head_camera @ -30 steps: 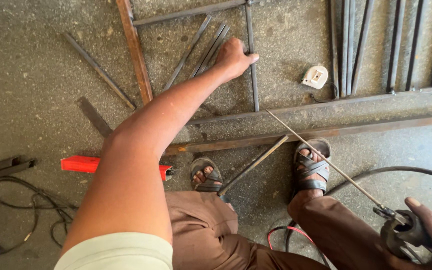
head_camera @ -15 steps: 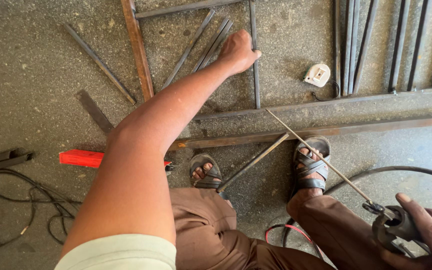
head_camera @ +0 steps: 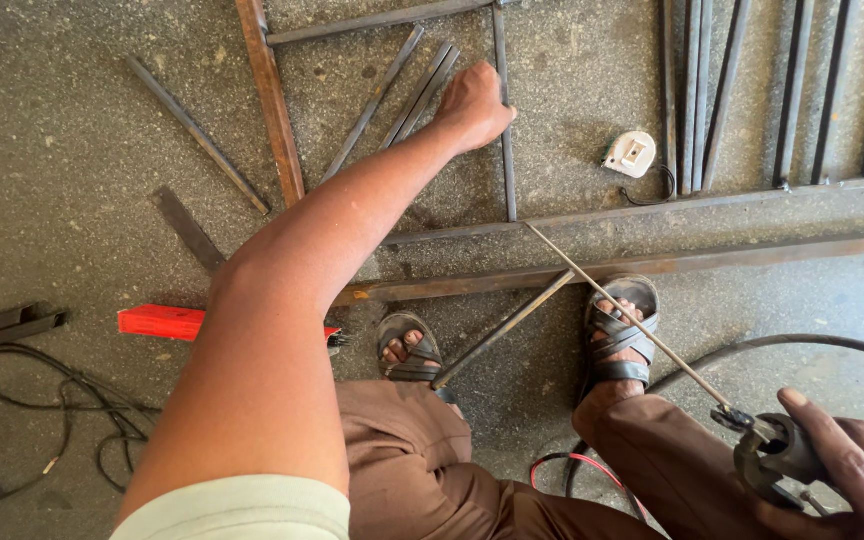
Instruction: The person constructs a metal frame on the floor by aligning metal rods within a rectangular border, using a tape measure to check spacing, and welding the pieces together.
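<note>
My left hand point(head_camera: 472, 105) reaches far forward and closes around a thin upright steel bar point(head_camera: 505, 170) of a frame lying on the concrete floor. At the lower right, my right hand point(head_camera: 852, 470) grips a welding electrode holder point(head_camera: 772, 455). Its long thin rod point(head_camera: 622, 315) slants up to the left, and the tip rests where the upright bar meets a long horizontal steel bar point(head_camera: 652, 205). A second, rusty horizontal bar point(head_camera: 712, 260) runs just below. My sandalled feet point(head_camera: 617, 330) stand by that bar.
Loose steel strips point(head_camera: 197, 130) and rods point(head_camera: 422, 90) lie at the upper left beside a rusty angle bar point(head_camera: 270, 100). A white tape measure point(head_camera: 630, 153) sits near several vertical bars point(head_camera: 792, 95). A red-handled tool point(head_camera: 167, 322) and black cables point(head_camera: 62, 420) lie left.
My left hand has slid slightly right along the floor onto the upright bar. My right hand with the holder has shifted a little, with the rod tip staying at the joint.
</note>
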